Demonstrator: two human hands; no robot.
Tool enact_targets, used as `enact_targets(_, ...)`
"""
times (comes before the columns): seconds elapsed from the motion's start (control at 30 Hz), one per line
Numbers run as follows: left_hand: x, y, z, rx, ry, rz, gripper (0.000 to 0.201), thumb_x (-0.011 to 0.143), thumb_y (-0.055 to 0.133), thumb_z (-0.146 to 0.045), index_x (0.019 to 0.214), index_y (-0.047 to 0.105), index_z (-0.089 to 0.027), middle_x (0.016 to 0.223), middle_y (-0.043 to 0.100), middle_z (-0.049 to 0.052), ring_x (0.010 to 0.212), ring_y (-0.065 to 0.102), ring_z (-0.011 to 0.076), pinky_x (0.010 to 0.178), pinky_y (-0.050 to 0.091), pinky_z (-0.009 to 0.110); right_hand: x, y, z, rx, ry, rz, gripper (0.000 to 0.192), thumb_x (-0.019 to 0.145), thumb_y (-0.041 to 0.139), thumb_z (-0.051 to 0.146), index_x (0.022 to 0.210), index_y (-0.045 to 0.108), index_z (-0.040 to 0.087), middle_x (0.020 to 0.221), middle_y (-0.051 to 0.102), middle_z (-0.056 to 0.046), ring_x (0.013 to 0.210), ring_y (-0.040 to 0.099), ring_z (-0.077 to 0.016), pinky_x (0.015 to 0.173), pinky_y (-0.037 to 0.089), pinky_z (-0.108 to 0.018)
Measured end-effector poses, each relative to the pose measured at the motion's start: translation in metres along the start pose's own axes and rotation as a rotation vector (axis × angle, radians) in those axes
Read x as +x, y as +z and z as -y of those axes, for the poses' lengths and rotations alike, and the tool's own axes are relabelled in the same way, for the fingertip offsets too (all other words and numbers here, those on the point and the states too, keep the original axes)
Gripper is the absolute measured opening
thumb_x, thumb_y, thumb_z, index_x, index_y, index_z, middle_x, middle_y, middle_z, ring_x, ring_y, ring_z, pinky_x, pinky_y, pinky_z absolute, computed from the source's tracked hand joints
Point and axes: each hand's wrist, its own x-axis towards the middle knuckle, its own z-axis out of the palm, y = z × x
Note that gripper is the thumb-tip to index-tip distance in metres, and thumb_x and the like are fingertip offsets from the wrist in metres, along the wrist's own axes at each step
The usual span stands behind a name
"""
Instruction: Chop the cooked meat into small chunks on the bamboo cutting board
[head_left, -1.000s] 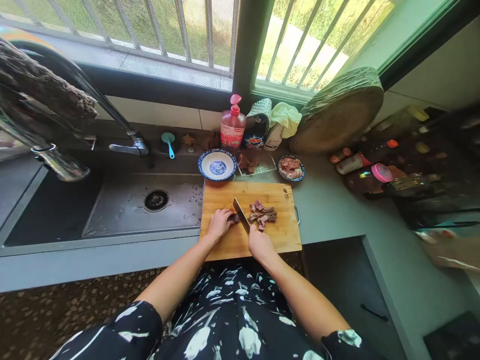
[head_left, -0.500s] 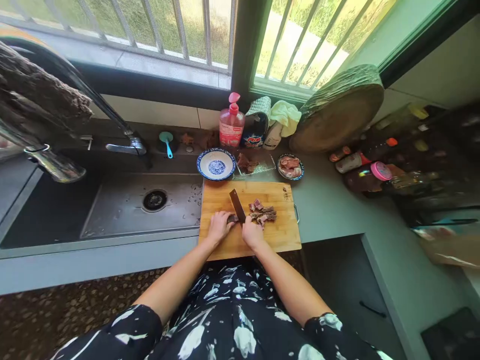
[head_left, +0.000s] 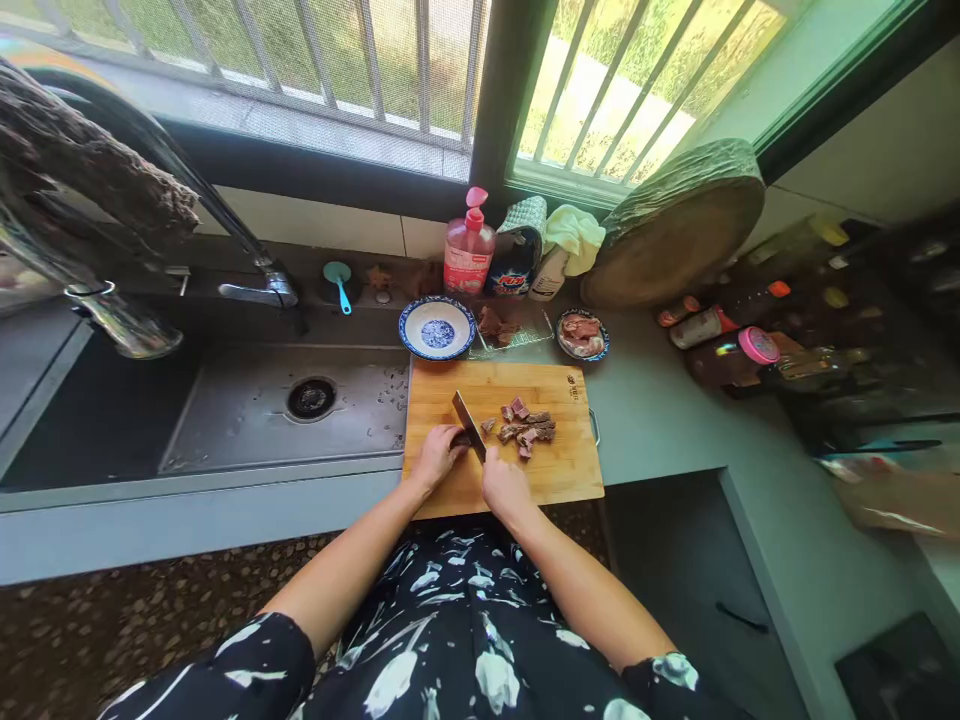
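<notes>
My right hand (head_left: 505,486) is wrapped round the handle of a kitchen knife (head_left: 469,424), whose broad blade slants up and to the left over the board. Against the blade's left side, my left hand (head_left: 438,456) grips a dark piece of meat (head_left: 462,438), mostly covered by the fingers. One small cut piece (head_left: 487,426) lies just right of the blade. Further right, several chunks and strips of cut meat (head_left: 528,427) are heaped on the wooden cutting board (head_left: 435,495).
Behind the board stand a blue-rimmed plate (head_left: 437,328), a clear tray (head_left: 534,335) with brown meat and a small bowl (head_left: 600,352) of raw meat. The sink (head_left: 240,420) adjoins on the left. A pink pump bottle (head_left: 469,255) and a round chopping block (head_left: 675,230) stand at the back.
The blade has shifted slightly left along the meat in my left hand. A small cut piece now shows by itself to the blade's right. The view has moved a little.
</notes>
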Motion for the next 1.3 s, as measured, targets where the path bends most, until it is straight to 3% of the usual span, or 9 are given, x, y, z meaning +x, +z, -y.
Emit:
enact_targets(0.2, 0.003, 0.001, 0.002, -0.014, 0.024, -0.021, 0.027, 0.075, 0.062, -0.019, 0.102, 0.059, -0.015, 0.100, 0.062, 0.009, 0.095, 0.054, 0.0206, 0.086, 0.044, 0.035, -0.009, 0.001, -0.004, 0.000, -0.007, 0.071, 0.023, 0.084, 0.038, 0.010, 0.106, 0.043, 0.010, 0.076, 0.064, -0.014, 0.076, 0.065, -0.0235, 0.065, 0.048, -0.032)
enact_targets(0.4, 0.004, 0.001, 0.004, 0.001, 0.046, -0.012, 0.028, 0.073, 0.063, -0.017, 0.100, 0.058, -0.014, 0.099, 0.062, 0.009, 0.093, 0.054, 0.0221, 0.084, 0.044, 0.036, 0.024, 0.009, 0.007, 0.004, -0.044, 0.039, 0.027, 0.085, 0.034, 0.010, 0.110, 0.041, 0.011, 0.081, 0.065, -0.014, 0.078, 0.064, -0.0236, 0.066, 0.048, -0.032)
enact_targets(0.53, 0.001, -0.003, -0.003, -0.027, -0.023, -0.007, 0.024, 0.073, 0.062, -0.017, 0.096, 0.057, -0.016, 0.094, 0.062, 0.007, 0.090, 0.054, 0.0209, 0.082, 0.044, 0.035, 0.031, 0.010, -0.010, 0.029, -0.002, 0.013, 0.023, 0.091, 0.033, 0.023, 0.110, 0.039, 0.013, 0.083, 0.064, -0.013, 0.080, 0.064, -0.0222, 0.066, 0.046, -0.029)
enact_targets(0.7, 0.017, 0.011, -0.026, -0.081, -0.127, 0.011, 0.023, 0.073, 0.059, -0.015, 0.096, 0.057, -0.015, 0.093, 0.060, 0.007, 0.088, 0.055, 0.0194, 0.081, 0.045, 0.033, 0.021, 0.012, -0.051, 0.115, 0.151, -0.062, 0.022, 0.092, 0.034, 0.028, 0.106, 0.040, 0.013, 0.084, 0.064, -0.012, 0.077, 0.064, -0.0216, 0.062, 0.044, -0.027)
enact_targets(0.87, 0.044, 0.049, -0.069, -0.125, -0.096, 0.064, 0.021, 0.074, 0.057, -0.016, 0.096, 0.058, -0.016, 0.094, 0.061, 0.007, 0.088, 0.056, 0.0180, 0.080, 0.045, 0.030, 0.011, 0.012, -0.081, 0.184, 0.247, -0.101, 0.026, 0.092, 0.032, 0.027, 0.111, 0.038, 0.011, 0.082, 0.064, -0.012, 0.074, 0.064, -0.0207, 0.059, 0.041, -0.025)
enact_targets(0.97, 0.058, 0.055, -0.081, -0.123, -0.080, 0.120, 0.028, 0.073, 0.056, -0.012, 0.100, 0.059, -0.016, 0.100, 0.062, 0.008, 0.094, 0.056, 0.0185, 0.085, 0.044, 0.030, 0.002, 0.007, -0.096, 0.232, 0.239, -0.170, 0.026, 0.093, 0.032, 0.028, 0.111, 0.039, 0.012, 0.079, 0.065, -0.010, 0.071, 0.063, -0.0190, 0.055, 0.038, -0.023)
enact_targets(1.1, 0.109, 0.015, -0.075, 0.053, -0.163, 0.150, 0.028, 0.076, 0.052, -0.018, 0.102, 0.061, -0.015, 0.098, 0.064, 0.010, 0.094, 0.057, 0.0224, 0.085, 0.043, 0.033, -0.013, 0.003, -0.108, 0.231, 0.221, -0.224, 0.022, 0.093, 0.030, 0.027, 0.103, 0.044, 0.013, 0.074, 0.064, -0.009, 0.067, 0.063, -0.0189, 0.051, 0.036, -0.022)
enact_targets(1.23, 0.201, -0.032, -0.070, 0.313, -0.078, -0.089, 0.043, 0.077, 0.047, -0.017, 0.120, 0.050, -0.014, 0.117, 0.054, 0.014, 0.109, 0.046, 0.0274, 0.091, 0.036, 0.037, -0.018, 0.015, -0.098, 0.224, 0.047, -0.161, 0.022, 0.091, 0.034, 0.024, 0.107, 0.044, 0.013, 0.072, 0.065, -0.009, 0.064, 0.064, -0.0201, 0.051, 0.040, -0.022)
enact_targets(1.3, 0.240, -0.040, -0.072, 0.435, -0.091, -0.090, 0.052, 0.075, 0.050, -0.017, 0.127, 0.044, -0.016, 0.122, 0.048, 0.017, 0.112, 0.040, 0.0322, 0.088, 0.034, 0.041, -0.014, 0.024, -0.089, 0.215, -0.036, -0.130, 0.023, 0.089, 0.038, 0.022, 0.109, 0.044, 0.013, 0.073, 0.065, -0.009, 0.065, 0.064, -0.0220, 0.052, 0.043, -0.024)
